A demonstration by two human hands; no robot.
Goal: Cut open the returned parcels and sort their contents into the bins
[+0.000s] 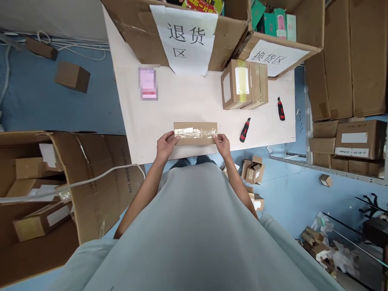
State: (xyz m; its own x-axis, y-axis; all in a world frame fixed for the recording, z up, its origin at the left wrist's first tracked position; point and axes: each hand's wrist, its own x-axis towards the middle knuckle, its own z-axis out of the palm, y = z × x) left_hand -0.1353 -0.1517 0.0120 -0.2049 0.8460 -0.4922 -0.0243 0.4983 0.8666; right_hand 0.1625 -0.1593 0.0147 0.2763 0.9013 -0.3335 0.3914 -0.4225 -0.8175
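Note:
Between my hands is a brown cardboard box (195,141) with shiny clear tape along its top face, held over the front edge of the white table (194,97). My left hand (165,145) grips its left end, thumb on top. At the right end my right hand (222,144) holds it the same way; the fingers beneath are partly hidden. A red and black box cutter (245,130) lies right of my right hand, and a second box cutter (281,109) farther right. Behind them stand taped cartons (245,85) with a white label. A blurred pink item (148,83) lies at the back left.
Two large open cartons with paper signs, a left carton (136,36) and a right carton (315,36), line the table's back. A big carton of parcels (91,178) stands at left, crossed by a white cable (103,173). Shelved boxes (354,139) and floor boxes (253,171) are at right.

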